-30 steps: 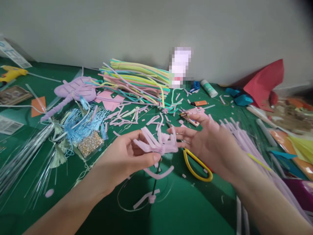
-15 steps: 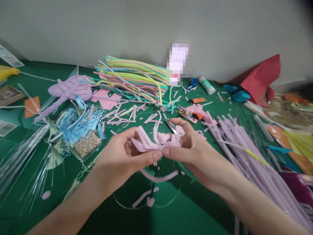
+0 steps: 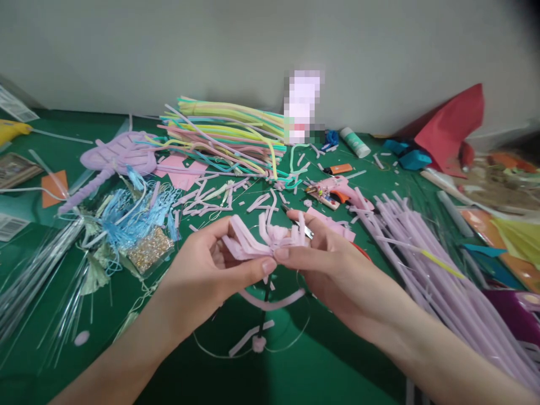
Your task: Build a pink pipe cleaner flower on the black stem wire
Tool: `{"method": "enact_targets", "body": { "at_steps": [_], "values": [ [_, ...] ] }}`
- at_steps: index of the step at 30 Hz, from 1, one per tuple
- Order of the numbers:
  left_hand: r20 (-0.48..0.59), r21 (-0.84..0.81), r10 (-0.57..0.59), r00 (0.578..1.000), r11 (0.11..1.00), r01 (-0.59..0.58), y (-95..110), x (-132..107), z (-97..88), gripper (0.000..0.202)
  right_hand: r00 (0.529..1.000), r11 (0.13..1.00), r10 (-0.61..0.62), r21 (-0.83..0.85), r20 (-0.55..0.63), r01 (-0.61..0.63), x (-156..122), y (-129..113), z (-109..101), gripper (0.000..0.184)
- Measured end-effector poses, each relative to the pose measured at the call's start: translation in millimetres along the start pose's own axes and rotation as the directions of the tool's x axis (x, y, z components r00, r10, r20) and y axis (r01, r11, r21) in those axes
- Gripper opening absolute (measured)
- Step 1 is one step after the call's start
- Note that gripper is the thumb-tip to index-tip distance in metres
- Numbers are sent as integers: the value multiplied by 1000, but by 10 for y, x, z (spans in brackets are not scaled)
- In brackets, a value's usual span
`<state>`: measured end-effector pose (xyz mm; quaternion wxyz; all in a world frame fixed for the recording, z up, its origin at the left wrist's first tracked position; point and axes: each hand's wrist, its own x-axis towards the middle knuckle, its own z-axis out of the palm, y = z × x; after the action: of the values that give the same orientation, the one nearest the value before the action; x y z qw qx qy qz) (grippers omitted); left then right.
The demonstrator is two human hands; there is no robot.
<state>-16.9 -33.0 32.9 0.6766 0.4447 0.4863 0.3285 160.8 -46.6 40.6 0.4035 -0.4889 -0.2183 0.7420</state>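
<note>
Both hands hold a pale pink bundle of bent foam strips (image 3: 264,239) over the green table (image 3: 320,360). My left hand (image 3: 215,270) pinches it from the left, thumb under the strips. My right hand (image 3: 324,261) pinches it from the right, thumb tip meeting the left thumb. A thin dark stem (image 3: 265,306) hangs down from the bundle to a small pink piece (image 3: 258,342) on the table. A curved pink strip (image 3: 272,302) lies just below the hands.
A pile of coloured foam strips (image 3: 228,138) lies at the back, long lilac strips (image 3: 426,264) on the right. A pink glue gun (image 3: 337,194), orange lighter (image 3: 341,168), glue tube (image 3: 355,142), lilac leaf shape (image 3: 120,160), blue tassels (image 3: 135,214) and red paper (image 3: 453,129) surround the hands.
My right hand came in from an open pose and closed on the right side of the pink bundle. The yellow scissor handles under it are now hidden.
</note>
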Motion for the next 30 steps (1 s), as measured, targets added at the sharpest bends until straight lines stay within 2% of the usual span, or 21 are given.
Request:
{"method": "enact_targets", "body": {
  "at_steps": [7, 14, 20, 26, 30],
  "values": [
    [-15, 7, -29, 999, 1000, 29, 28, 0, 9, 34, 1000, 1000, -22, -9, 18, 22, -16, 6, 4, 81],
    [0, 2, -39, 999, 999, 39, 43, -7, 4, 37, 992, 997, -64, -53, -109, 58, -15, -4, 18, 83],
    [30, -22, -22, 999, 1000, 23, 38, -5, 7, 45, 993, 994, -110, -5, 33, 110, -24, -14, 0, 66],
    [63, -14, -37, 997, 999, 37, 74, -8, -7, 44, 994, 994, -107, -20, 1, 107, -20, -18, 28, 66],
    [91, 91, -127, 988, 989, 119, 92, -20, -22, 27, 995, 994, -102, -31, -9, 102, -15, 3, 30, 68]
  ]
}}
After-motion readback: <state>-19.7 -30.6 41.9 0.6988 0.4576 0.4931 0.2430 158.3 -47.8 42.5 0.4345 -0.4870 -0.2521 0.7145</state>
